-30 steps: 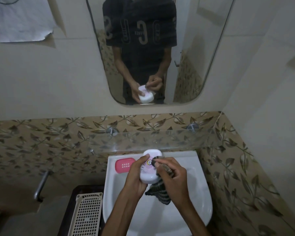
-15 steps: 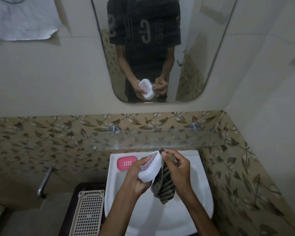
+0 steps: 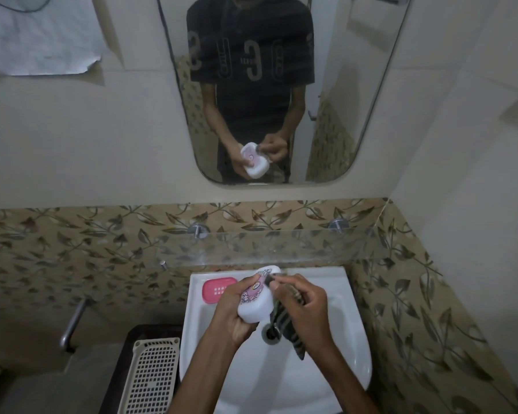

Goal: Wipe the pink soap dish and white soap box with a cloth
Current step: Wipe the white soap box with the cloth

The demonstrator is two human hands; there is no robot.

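Observation:
My left hand (image 3: 232, 315) holds the white soap box (image 3: 257, 297) tilted above the basin, its patterned pink lid facing up and left. Against the box's upper right edge my right hand (image 3: 304, 306) pinches a dark striped cloth (image 3: 284, 327), which hangs down over the drain. The pink soap dish (image 3: 215, 289) lies flat on the sink's back left corner, left of my left hand and untouched. Part of the cloth is hidden behind the box and my fingers.
The white sink (image 3: 350, 348) sits below a glass shelf (image 3: 281, 245) and a wall mirror (image 3: 281, 85) that reflects the person. A cream perforated basket (image 3: 150, 377) stands left of the sink. A metal pipe (image 3: 74, 319) juts from the left wall.
The soap box has tipped from nearly edge-on back toward lid-up in my left hand. My right hand with the cloth has shifted to the box's upper right edge.

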